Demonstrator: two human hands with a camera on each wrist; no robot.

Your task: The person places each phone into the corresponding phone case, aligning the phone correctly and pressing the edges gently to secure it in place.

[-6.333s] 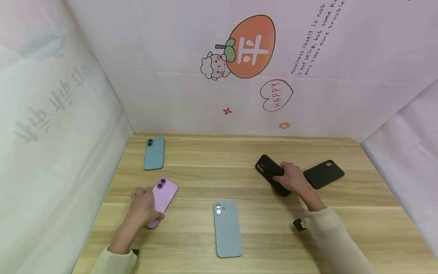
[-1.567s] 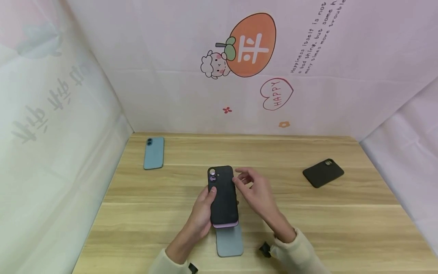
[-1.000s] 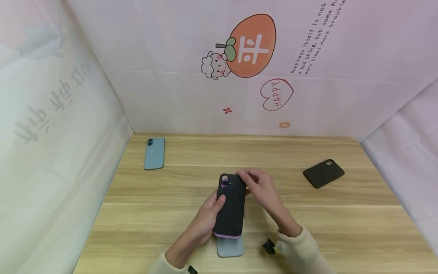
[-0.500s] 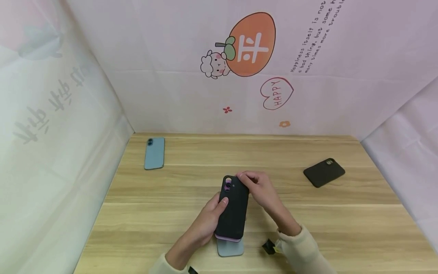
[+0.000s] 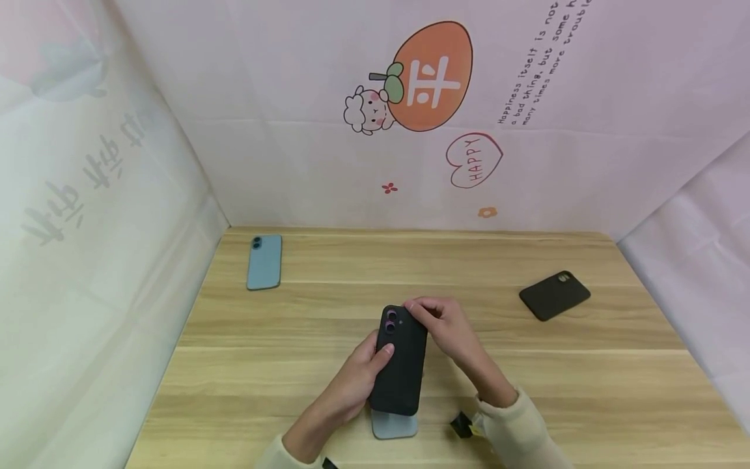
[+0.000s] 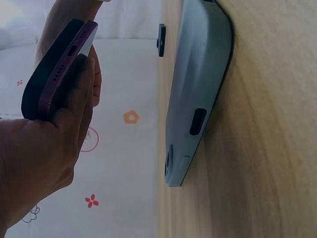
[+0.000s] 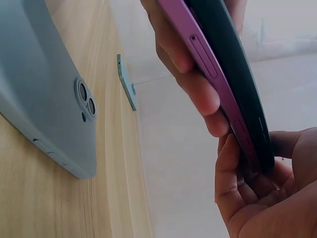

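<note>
My left hand grips a purple phone together with a black phone case, its thumb across the case's back. At the top right corner, my right hand pinches case and phone between thumb and fingers. In the head view, the purple camera lenses show through the case's cutout. A purple side stands out from the case in the right wrist view, so the case is not flush along that edge. Below the held pair, a grey-blue phone case lies on the table, mostly hidden in the head view.
A light blue phone lies at the back left of the wooden table. Another black phone case rests at the right. White printed cloth stands behind the table and along both sides.
Earlier, the purple phone and black case lay apart, one under each hand; they came together mid-table. Lately the pair moved slightly towards me, and the purple strip at the case's bottom disappeared.
</note>
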